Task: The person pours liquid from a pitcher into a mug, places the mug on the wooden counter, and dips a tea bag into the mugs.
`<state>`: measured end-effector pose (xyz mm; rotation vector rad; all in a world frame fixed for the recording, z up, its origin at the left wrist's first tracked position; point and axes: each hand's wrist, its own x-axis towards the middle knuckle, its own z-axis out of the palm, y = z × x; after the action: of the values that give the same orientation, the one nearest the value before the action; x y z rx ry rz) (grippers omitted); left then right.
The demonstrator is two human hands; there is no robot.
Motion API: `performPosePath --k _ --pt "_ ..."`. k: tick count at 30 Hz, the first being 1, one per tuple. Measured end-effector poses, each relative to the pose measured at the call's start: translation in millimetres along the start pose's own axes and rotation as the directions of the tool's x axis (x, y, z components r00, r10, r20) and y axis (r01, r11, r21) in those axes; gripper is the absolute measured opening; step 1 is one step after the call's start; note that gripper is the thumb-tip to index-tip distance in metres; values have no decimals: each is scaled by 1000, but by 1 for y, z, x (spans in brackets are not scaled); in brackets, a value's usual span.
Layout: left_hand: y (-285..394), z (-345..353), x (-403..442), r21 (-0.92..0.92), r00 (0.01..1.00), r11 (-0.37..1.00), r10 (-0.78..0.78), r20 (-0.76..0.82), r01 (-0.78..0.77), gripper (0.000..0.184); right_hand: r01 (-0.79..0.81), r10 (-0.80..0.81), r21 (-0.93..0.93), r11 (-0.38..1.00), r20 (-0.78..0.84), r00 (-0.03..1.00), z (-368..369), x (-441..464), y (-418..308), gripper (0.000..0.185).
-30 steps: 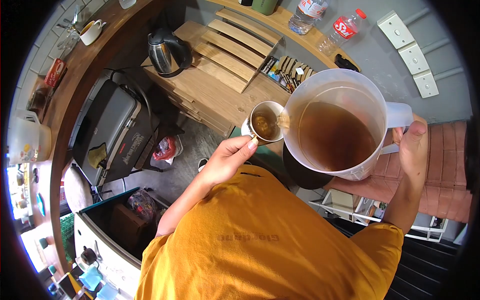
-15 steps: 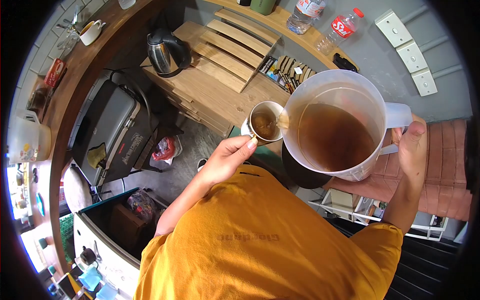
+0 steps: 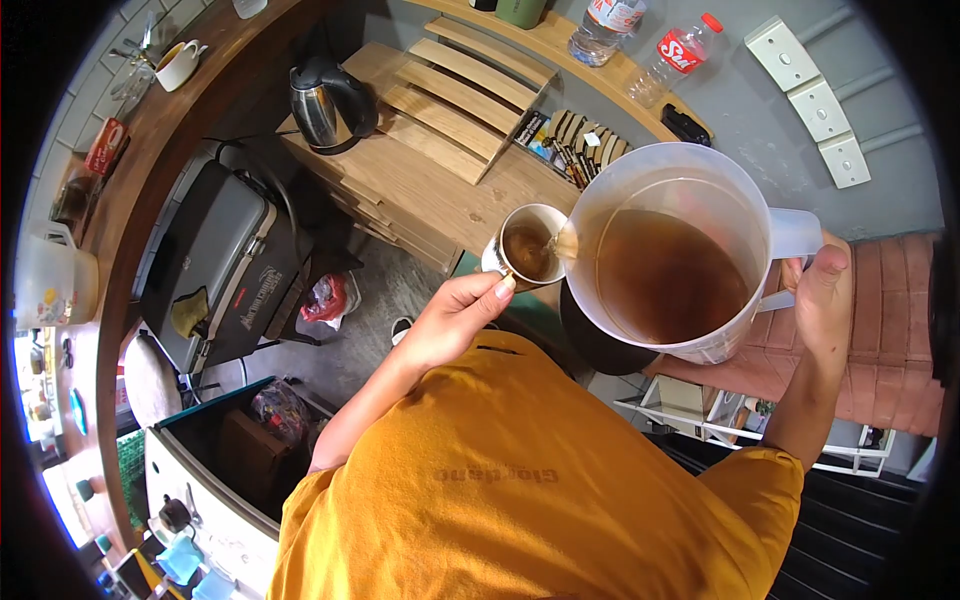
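My left hand (image 3: 462, 318) grips a white cup (image 3: 492, 256) by its near side, thumb at the rim. Brown liquid (image 3: 527, 250) stands in the cup, its surface stirred. My right hand (image 3: 823, 300) is wrapped round the handle of a large translucent pitcher (image 3: 745, 215), tilted toward the cup. The pitcher holds a wide pool of brown liquid (image 3: 672, 275). Its spout is right at the cup's right rim, and a thin stream runs from it into the cup.
Beyond the cup are a wooden desk (image 3: 470, 215) with a slatted rack (image 3: 450, 100) and a kettle (image 3: 320, 105). Bottles (image 3: 680, 60) stand on a shelf at the back. A black case (image 3: 215, 270), an open bin (image 3: 240, 450) and a wooden counter (image 3: 150, 160) are on the left.
The camera view has shifted very slightly. Both hands, the cup and the pitcher keep nearly the same pose, and the liquid's surface in the cup has changed shape.
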<state>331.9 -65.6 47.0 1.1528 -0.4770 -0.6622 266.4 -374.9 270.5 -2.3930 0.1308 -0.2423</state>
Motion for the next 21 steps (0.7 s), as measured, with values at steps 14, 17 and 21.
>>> performPosePath --k 14,17,21 --pt "-1 -1 1 22 998 998 -51 25 50 36 -4 4 -11 1000 -22 1000 1 -5 3 76" --pt "-1 2 4 7 1000 1000 -1 15 1 36 -24 23 -13 1000 -37 999 3 -7 5 76" --pt "-14 -4 7 0 1000 1000 -17 16 17 37 -20 18 -36 999 -58 998 5 -8 10 77"
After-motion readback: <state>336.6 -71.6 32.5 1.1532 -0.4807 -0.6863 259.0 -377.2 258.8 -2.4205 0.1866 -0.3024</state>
